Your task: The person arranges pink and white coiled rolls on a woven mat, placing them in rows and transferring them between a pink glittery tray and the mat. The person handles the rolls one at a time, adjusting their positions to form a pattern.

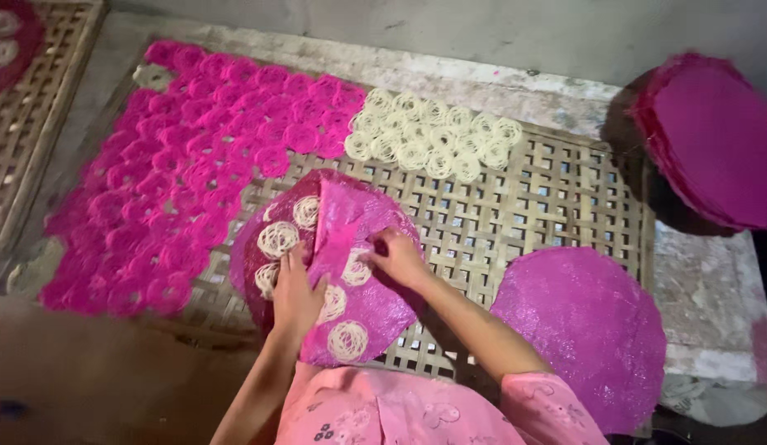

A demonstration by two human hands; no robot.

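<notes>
Now, your hands: both are down on a round pink mat (350, 305) carrying white noodle coils (348, 339).
Left hand (294, 295): your palm lies flat on the mat's left half, fingers spread and touching a coil, gripping nothing.
Right hand (397, 257): your fingers pinch the mat's folded-over edge near its middle; the flap stands up between the two hands.
Hands together or apart: close, with only the fold between them.
Mat position: it lies on the woven bamboo rack (548, 198), near the rack's front edge, just in front of you.
Coils on mat: several sit on each side of the fold, one nearest your body.
Pink coils (186, 165): they cover the rack's left part in overlapping rows.
White patch (433, 136): a smaller cluster of pale coils lies on the rack just right of the pink ones.
Spare mat (585, 325): it lies bare at your right, partly on the rack.
Mat stack (713, 140): it sits at far right, off the rack.
</notes>
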